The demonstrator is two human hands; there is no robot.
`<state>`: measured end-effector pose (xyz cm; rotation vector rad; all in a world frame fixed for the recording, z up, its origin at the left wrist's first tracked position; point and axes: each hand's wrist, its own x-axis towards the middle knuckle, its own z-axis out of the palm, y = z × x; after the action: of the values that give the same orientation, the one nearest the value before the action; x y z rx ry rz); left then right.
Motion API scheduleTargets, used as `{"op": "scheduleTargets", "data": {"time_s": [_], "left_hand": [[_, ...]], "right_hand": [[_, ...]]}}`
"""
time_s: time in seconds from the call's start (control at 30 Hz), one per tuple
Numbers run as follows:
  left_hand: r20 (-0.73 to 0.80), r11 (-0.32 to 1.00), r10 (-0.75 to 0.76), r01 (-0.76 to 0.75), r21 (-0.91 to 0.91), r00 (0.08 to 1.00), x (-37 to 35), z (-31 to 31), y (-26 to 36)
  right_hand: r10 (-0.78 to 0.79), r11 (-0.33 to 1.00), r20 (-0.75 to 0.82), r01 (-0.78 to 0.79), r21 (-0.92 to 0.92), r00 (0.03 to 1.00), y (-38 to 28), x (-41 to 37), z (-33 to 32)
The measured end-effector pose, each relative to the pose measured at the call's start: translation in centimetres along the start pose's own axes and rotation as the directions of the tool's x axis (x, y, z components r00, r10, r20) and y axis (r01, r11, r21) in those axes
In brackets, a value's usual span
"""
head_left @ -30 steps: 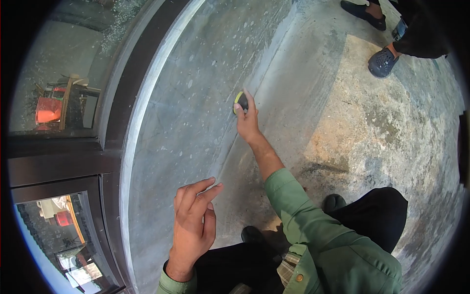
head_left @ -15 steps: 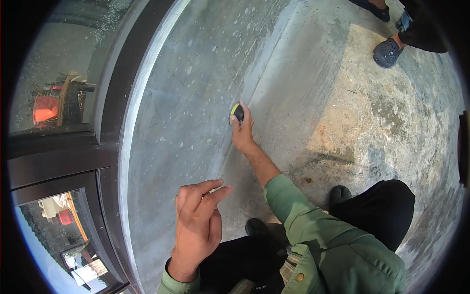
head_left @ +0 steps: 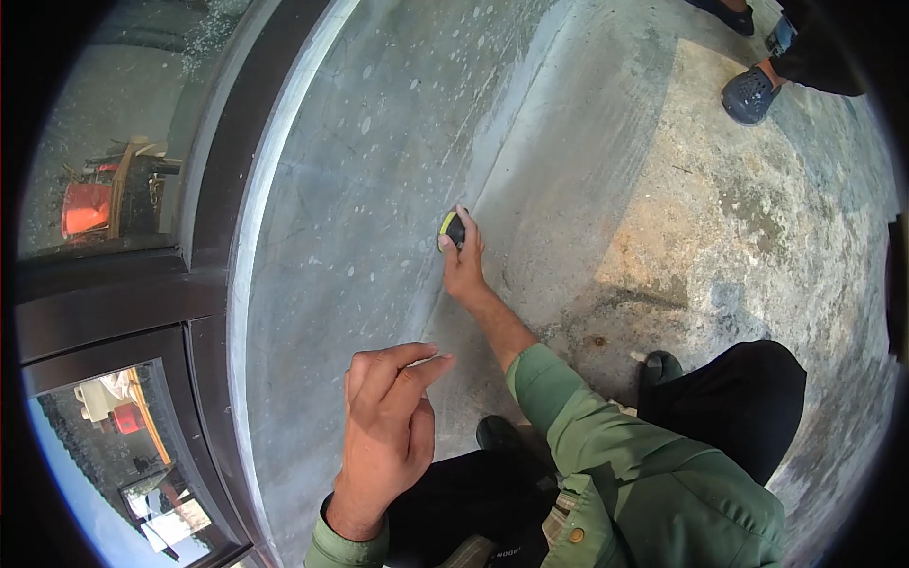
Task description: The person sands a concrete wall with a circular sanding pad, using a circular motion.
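Note:
My right hand [head_left: 463, 262] grips a round black pad [head_left: 454, 230] with a yellow-green rim. The pad's face rests against the grey concrete wall [head_left: 360, 189], close to where the wall meets the floor. Nearer to me, my left hand [head_left: 387, 421] is raised in front of the wall with its fingers bent and apart. Nothing shows between those fingers. White spots and streaks mark the wall around the pad.
A dark window frame [head_left: 114, 308] with reflecting glass runs down the left, beyond a pale ledge [head_left: 248, 237]. The stained concrete floor [head_left: 701, 218] lies right. Another person's foot in a dark clog [head_left: 748, 96] stands at the upper right.
My right hand and the pad have moved slightly down and to the left along the wall. My left hand has barely shifted.

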<state>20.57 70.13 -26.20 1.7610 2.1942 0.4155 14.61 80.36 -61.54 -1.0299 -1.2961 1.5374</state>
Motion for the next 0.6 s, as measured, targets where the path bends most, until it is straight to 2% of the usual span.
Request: {"op": "scheduleTargets", "data": {"time_s": [0.07, 0.1, 0.17, 0.23, 0.27, 0.33, 0.47, 0.53, 0.57, 0.6], "left_hand": [[0.012, 1.0, -0.003, 0.003, -0.013, 1.0, 0.0, 0.1, -0.1], [0.006, 1.0, -0.009, 0.009, -0.009, 1.0, -0.1, 0.1, -0.2], [-0.008, 1.0, -0.016, 0.016, -0.002, 1.0, -0.3, 0.0, -0.4], [0.004, 0.998, -0.061, 0.061, 0.026, 0.998, -0.9, -0.3, -0.6], [0.005, 0.998, -0.062, 0.062, 0.027, 0.998, -0.9, -0.3, -0.7], [-0.015, 0.998, -0.053, 0.053, 0.033, 0.998, -0.8, -0.2, -0.8], [-0.009, 1.0, 0.018, -0.018, 0.013, 1.0, 0.7, 0.3, -0.3], [0.02, 1.0, 0.018, -0.018, 0.01, 1.0, 1.1, 0.6, -0.1], [0.022, 1.0, 0.012, -0.013, 0.013, 1.0, 1.1, 0.7, -0.1], [0.027, 1.0, 0.01, -0.01, 0.004, 1.0, 1.0, 0.7, -0.1]], "right_hand": [[0.024, 0.999, -0.027, -0.023, 0.028, 0.999, -0.5, 0.3, 0.2], [-0.077, 0.997, -0.084, 0.077, -0.01, 0.993, 0.0, 2.5, -0.1], [-0.075, 0.995, -0.148, 0.063, -0.08, 0.986, -0.5, 8.2, -1.8], [0.007, 0.999, -0.133, -0.013, -0.045, 0.991, -1.2, 12.4, -4.0], [0.009, 0.999, -0.133, -0.015, -0.044, 0.991, -0.7, 12.6, -4.4], [-0.106, 0.994, -0.079, 0.109, 0.029, 0.991, 0.3, 13.0, -4.9], [-0.109, 0.994, -0.056, 0.107, -0.024, 0.992, 0.8, 5.1, -2.0], [-0.043, 0.999, -0.012, 0.043, 0.011, 0.999, -0.4, 3.4, -1.4], [-0.004, 1.0, -0.046, 0.006, 0.027, 0.999, -0.8, 4.9, -1.6], [-0.06, 0.998, -0.107, 0.059, -0.02, 0.992, -1.6, 7.8, -2.2]]}}
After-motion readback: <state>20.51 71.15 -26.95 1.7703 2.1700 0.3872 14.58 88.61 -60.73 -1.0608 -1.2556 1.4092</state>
